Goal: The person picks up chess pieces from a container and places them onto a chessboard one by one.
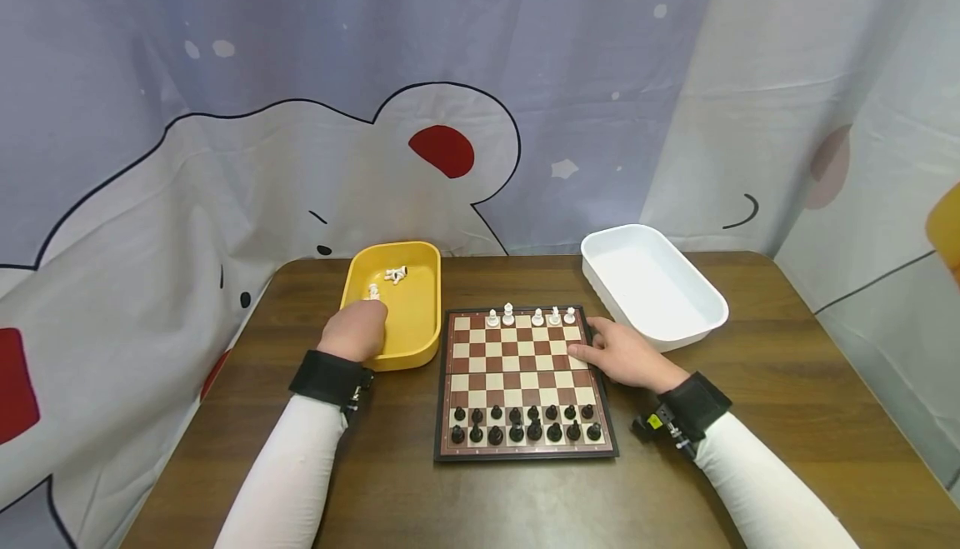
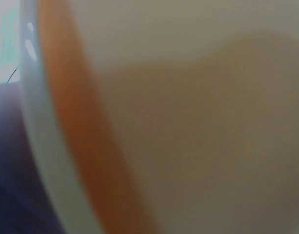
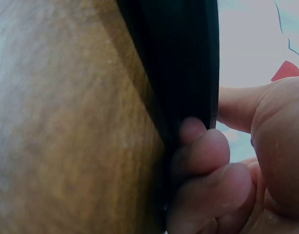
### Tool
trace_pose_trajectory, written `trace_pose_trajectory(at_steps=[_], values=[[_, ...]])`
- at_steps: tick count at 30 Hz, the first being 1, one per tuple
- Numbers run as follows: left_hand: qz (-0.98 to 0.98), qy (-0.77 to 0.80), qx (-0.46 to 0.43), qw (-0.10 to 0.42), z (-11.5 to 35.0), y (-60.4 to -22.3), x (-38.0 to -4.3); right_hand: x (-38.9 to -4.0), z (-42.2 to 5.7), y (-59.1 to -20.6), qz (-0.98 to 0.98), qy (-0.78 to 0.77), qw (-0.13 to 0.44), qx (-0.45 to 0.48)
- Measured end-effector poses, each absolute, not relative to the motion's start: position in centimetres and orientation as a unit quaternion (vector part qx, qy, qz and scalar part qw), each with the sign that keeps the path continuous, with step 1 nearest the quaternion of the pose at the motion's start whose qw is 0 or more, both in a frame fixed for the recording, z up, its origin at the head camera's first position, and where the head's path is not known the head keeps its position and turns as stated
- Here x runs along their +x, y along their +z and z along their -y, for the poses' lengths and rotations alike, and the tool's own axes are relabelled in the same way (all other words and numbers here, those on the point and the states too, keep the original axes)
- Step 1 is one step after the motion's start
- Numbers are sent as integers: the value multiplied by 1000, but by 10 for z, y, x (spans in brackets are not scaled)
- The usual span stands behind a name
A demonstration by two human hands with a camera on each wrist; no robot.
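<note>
My left hand (image 1: 357,331) reaches over the near left side of a yellow tray (image 1: 431,316); its fingertips are hidden from the head view. Just beyond it lies a white chess piece (image 1: 373,291), with a small cluster of white chess pieces (image 1: 396,274) farther back. A chessboard (image 1: 498,378) sits to the right of the tray. My right hand (image 1: 622,353) grips its right edge, thumb on top and fingers (image 3: 208,151) against the black side. Several white pieces (image 1: 508,314) stand on the far row, with a gap among them; two rows of black pieces (image 1: 534,430) fill the near side.
A white tray (image 1: 652,282) stands behind my right hand at the board's far right. Everything rests on a brown wooden table (image 1: 390,482). A patterned curtain (image 1: 300,174) hangs along the table's back edge.
</note>
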State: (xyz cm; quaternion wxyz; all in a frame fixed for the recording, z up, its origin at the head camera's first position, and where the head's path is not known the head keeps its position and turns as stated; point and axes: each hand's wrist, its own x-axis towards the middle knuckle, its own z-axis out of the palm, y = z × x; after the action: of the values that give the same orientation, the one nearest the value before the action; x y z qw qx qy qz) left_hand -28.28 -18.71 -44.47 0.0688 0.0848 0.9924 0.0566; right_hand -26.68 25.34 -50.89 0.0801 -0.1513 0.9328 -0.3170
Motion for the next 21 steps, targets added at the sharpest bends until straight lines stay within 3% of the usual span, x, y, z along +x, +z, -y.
trace_pose_trajectory(at_steps=[21], values=[[-993, 44, 98, 57, 188, -451, -288, -268, -254, -509, -935, -312, 76, -150]])
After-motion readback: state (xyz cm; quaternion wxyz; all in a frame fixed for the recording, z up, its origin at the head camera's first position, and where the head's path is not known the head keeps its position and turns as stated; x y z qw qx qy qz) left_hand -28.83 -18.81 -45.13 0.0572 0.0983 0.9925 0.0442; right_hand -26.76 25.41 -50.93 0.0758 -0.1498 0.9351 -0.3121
